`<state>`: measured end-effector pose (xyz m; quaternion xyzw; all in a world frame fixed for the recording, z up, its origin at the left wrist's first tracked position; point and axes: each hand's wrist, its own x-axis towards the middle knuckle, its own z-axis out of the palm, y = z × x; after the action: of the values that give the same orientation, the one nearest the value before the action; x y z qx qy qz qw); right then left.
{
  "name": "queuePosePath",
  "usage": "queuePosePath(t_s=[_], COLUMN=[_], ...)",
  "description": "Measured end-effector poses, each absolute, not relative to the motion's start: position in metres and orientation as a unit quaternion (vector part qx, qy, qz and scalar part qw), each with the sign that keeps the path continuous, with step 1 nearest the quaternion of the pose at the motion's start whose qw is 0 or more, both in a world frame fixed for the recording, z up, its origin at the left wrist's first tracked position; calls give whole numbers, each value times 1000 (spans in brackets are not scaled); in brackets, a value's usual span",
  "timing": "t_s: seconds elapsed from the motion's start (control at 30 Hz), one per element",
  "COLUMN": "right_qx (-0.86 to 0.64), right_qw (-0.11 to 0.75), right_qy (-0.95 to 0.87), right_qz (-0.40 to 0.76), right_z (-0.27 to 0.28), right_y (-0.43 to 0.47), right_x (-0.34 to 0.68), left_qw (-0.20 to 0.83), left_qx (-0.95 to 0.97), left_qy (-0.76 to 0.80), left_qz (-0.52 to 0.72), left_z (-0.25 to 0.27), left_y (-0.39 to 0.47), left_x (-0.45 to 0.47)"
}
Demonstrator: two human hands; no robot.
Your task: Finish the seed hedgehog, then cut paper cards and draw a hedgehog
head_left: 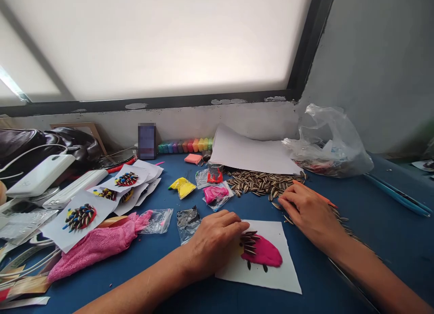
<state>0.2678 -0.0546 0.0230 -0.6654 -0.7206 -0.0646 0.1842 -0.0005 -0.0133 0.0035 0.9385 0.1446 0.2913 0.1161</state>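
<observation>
A white paper sheet lies in front of me. On it is a magenta clay shape with several striped sunflower seeds stuck in its left part and two dark seeds below. My left hand rests over the sheet's left side, fingers bent and close together, holding it down; its thumb and a yellowish clay part are mostly hidden. At the near edge of a sunflower seed pile, my right hand has thumb and index finger closed together against a single seed. An orange stick-like thing lies partly under that hand.
Clay packets in yellow, pink and red lie behind the sheet. Leftward are finished seed pictures, a pink cloth and white power banks. A plastic bag and blue pen-like item sit right.
</observation>
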Motion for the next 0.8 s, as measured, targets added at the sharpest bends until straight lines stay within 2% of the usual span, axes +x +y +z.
queuePosePath(t_s=[0.63,0.8], right_qx=[-654,-641], right_qw=[182,156], right_qy=[-724,-741], right_qz=[-122,-125], right_z=[14,14], right_y=[-52,-51], right_x=[266,264], left_qw=[116,122], left_qx=[928,928], left_qy=[146,153], left_qz=[322,316], left_z=[2,2], left_y=[-15,-14], left_x=[1,1])
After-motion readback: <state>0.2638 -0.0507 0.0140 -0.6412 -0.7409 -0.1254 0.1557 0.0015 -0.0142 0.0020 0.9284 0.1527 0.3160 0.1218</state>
